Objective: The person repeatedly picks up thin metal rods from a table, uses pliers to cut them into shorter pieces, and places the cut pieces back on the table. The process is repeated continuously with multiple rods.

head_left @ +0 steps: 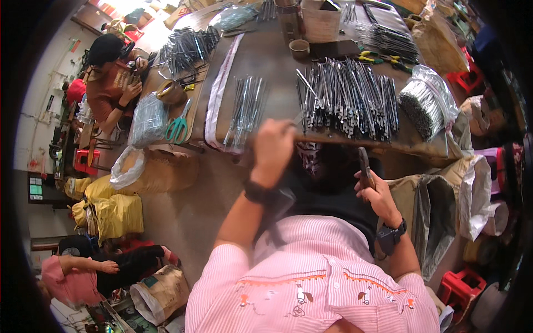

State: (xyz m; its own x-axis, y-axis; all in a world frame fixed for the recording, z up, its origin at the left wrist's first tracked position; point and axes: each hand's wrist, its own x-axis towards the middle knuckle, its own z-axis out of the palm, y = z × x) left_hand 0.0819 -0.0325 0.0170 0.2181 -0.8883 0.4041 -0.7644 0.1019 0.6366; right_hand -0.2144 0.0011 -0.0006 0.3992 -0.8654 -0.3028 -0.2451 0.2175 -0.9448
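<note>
Upper-left glare, left hand (273, 149) in blur

On the table (272, 60), a rod pile (350, 100) between a rod row (247, 105), left, and a bundle (430, 102), right; cup (299, 50) behind.

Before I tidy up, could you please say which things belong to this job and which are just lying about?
Seemingly in use:
dark tool in the right hand
metal strips near the left hand

Seemingly lying about:
teal scissors
tape roll
red stool
</note>
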